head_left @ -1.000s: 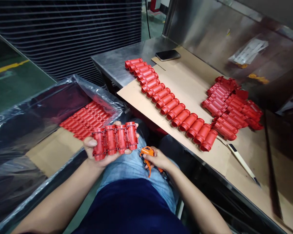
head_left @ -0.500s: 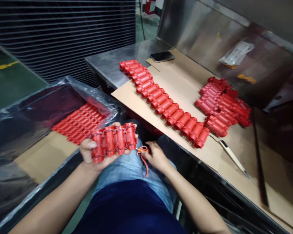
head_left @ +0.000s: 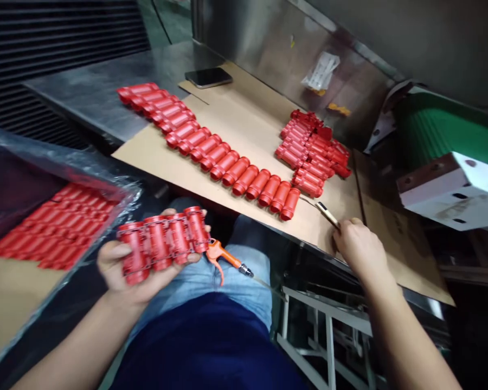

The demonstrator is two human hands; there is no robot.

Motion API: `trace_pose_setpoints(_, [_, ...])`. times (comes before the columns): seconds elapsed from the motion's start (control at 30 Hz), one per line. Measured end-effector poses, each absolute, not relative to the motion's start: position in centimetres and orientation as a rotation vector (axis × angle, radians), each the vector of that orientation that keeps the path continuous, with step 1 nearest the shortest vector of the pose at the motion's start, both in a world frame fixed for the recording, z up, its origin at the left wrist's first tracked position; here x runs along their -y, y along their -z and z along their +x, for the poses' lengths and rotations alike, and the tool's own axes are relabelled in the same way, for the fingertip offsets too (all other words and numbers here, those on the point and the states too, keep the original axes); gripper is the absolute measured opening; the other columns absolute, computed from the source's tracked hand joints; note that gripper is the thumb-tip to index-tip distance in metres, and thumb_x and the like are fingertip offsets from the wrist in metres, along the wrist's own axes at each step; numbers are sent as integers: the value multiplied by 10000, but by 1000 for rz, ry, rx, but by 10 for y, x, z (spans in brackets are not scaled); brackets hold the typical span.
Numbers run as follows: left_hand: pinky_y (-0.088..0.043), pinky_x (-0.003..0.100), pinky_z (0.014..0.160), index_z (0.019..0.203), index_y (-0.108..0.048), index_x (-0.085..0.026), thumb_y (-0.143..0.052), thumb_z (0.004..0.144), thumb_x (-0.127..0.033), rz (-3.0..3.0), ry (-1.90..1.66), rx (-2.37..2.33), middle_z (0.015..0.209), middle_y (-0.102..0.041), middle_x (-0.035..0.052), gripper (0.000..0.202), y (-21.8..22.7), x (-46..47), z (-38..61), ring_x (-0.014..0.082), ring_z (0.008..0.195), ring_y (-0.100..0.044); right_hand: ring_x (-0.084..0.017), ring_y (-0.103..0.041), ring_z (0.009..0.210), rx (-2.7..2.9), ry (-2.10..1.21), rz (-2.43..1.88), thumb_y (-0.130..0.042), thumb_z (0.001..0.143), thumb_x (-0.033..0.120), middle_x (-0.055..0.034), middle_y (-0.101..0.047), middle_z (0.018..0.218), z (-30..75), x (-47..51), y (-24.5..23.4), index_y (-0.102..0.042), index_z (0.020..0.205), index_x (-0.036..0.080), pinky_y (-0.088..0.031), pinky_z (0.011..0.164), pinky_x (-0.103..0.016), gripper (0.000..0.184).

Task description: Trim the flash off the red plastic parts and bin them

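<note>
My left hand [head_left: 146, 273] holds a red plastic part [head_left: 162, 242] made of several short tubes joined side by side, with its ribbed side up. The fingers wrap under it, and the thumb presses on its left end. At the table's front edge my right hand [head_left: 360, 246] is closed around a slim white-handled knife [head_left: 328, 215]; the handle's dark end sticks out, while the blade is hidden by the hand. An orange air blow gun [head_left: 228, 259] lies on my lap, its nozzle end near the red part.
Similar red parts [head_left: 228, 162] form a long row on the cardboard sheet [head_left: 256, 108]. Another pile [head_left: 313, 146] sits farther right. A phone [head_left: 209, 77] lies at the back. At left, a plastic-lined box [head_left: 124, 189] holds more red parts. A white metal bracket [head_left: 459, 192] juts out at right.
My right hand has let go of the air blow gun and moved right and up to the knife on the table. The left hand still holds the red part. The view has turned right.
</note>
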State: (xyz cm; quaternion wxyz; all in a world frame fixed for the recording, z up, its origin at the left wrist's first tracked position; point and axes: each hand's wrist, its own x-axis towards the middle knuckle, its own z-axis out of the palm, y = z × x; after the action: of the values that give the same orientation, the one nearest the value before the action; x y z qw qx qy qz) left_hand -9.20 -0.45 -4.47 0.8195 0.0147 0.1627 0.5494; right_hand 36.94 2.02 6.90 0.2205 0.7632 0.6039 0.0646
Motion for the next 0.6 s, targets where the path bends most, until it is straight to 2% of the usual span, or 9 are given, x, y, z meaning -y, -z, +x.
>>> trace_pose_setpoints(0.13, [-679,651,900,1441,-679,-274,-797,688,-352,39,-1131,-368,1444,-751,202,766,32,0,-70,557,1382,-644,-334,-772,800,-1663,-218,2106,-496,1051,282,-221,-730,1051,382,-21,-65,-738,1023,104,-525,655,-382,301])
trace_pose_setpoints(0.23, [-660,643,921,1428,-672,-256,-784,695,-365,49,-1107,-310,1480,-722,215,749,30,1,-66,553,1401,-630,-300,-737,738,-1801,-176,2379,-598,986,345,-134,-737,894,382,-8,-77,-698,947,177,-509,622,-368,200])
trace_pose_setpoints(0.3, [-645,654,927,1427,-666,-258,-766,706,-376,53,-1093,-283,1502,-706,209,737,32,2,-65,558,1425,-607,-234,-684,622,-2078,124,2679,-679,954,372,-38,-686,737,370,7,-85,-673,959,221,-512,569,-329,151])
trace_pose_setpoints(0.33, [-641,660,924,1431,-663,-262,-757,709,-379,54,-1089,-281,1509,-701,206,738,33,3,-65,564,1439,-591,-206,-658,568,-2260,412,2774,-706,963,402,-5,-661,707,359,15,-88,-658,976,237,-511,523,-308,172])
trace_pose_setpoints(0.37, [-639,663,919,1441,-658,-270,-750,710,-377,53,-1086,-284,1511,-700,199,744,34,3,-64,568,1450,-578,-184,-636,517,-2419,698,2840,-744,960,419,10,-651,706,345,24,-88,-645,971,244,-502,466,-290,201])
trace_pose_setpoints(0.43, [-644,649,902,1462,-644,-285,-737,716,-367,50,-1074,-295,1510,-701,186,756,36,3,-63,569,1463,-565,-136,-625,461,-2625,1210,2853,-802,964,336,10,-686,816,312,39,-84,-641,999,247,-498,395,-253,187])
trace_pose_setpoints(0.5, [-651,617,891,1468,-638,-288,-740,719,-384,51,-1056,-282,1534,-685,183,762,36,4,-61,564,1475,-554,-148,-708,510,-2816,1616,2643,-781,985,210,13,-706,825,278,47,-75,-626,937,248,-597,463,-257,167])
trace_pose_setpoints(0.53, [-652,602,896,1464,-638,-286,-744,722,-398,50,-1043,-268,1559,-666,184,757,36,5,-60,560,1488,-543,-174,-771,601,-2946,1724,2448,-775,984,164,-8,-745,853,262,49,-69,-641,921,245,-657,543,-280,168])
trace_pose_setpoints(0.6, [-648,571,901,1450,-643,-289,-754,730,-433,45,-1018,-228,1615,-620,181,743,35,7,-58,553,1524,-504,-242,-844,869,-3215,1688,2112,-769,969,98,-63,-818,933,236,49,-55,-736,1006,244,-721,724,-340,154])
